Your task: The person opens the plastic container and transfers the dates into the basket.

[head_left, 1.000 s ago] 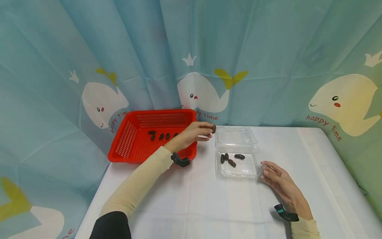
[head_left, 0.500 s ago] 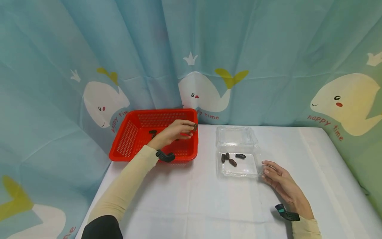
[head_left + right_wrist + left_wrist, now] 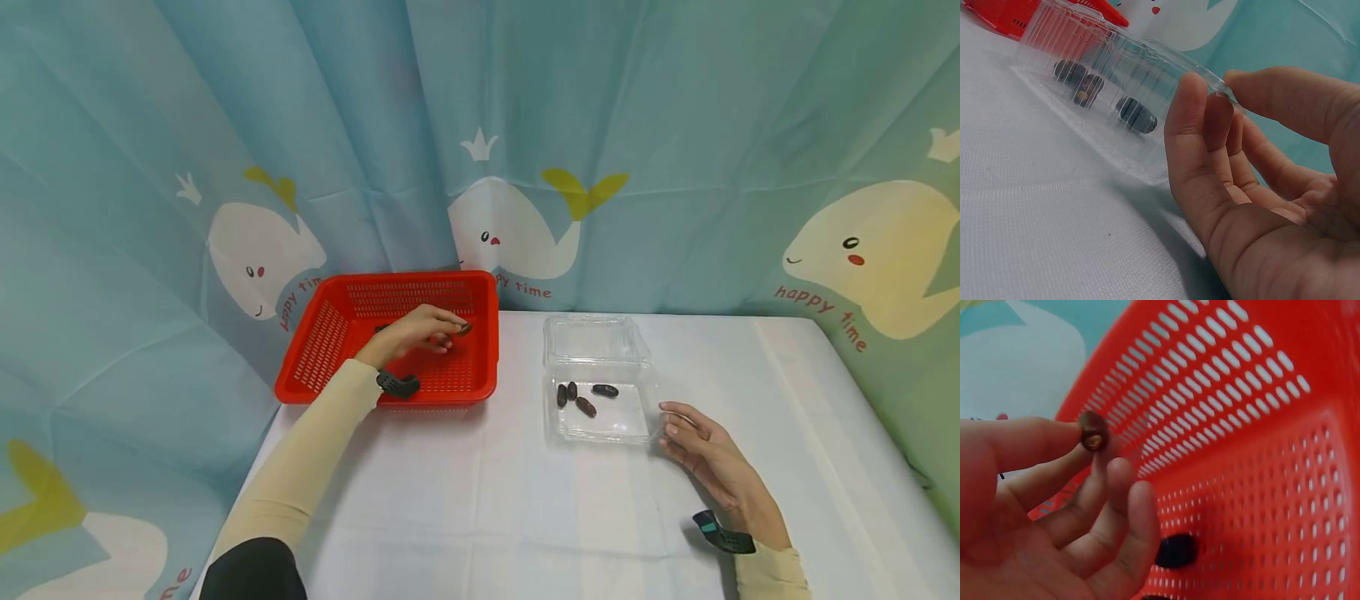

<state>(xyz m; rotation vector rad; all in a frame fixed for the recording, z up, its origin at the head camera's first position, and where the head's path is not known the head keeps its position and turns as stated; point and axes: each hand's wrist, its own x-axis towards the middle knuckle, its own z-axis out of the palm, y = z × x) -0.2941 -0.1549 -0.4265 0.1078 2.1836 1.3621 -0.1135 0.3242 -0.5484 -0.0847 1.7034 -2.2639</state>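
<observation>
Over the red plastic basket (image 3: 450,393), my left hand (image 3: 411,335) pinches a dark brown date (image 3: 465,329) between thumb and fingertips. The left wrist view shows that date (image 3: 1093,432) end-on, above the basket floor, where another date (image 3: 1176,551) lies. Other dates in the basket are mostly hidden behind my hand. My right hand (image 3: 708,460) holds the near right corner of a clear plastic clamshell box (image 3: 626,421), its rim between thumb and fingers in the right wrist view. Several dates, one of them a reddish date (image 3: 586,407), lie in the box's base.
The box's clear lid (image 3: 588,340) is laid back, away from me. A white cloth (image 3: 525,517) covers the table. Behind it hangs a blue-green curtain (image 3: 675,167) with whale prints, close to the basket's back edge.
My left hand has moved left, from beside the clear box to over the basket, still pinching a date. My right hand stays at the box corner, and the dates in the box look the same.
</observation>
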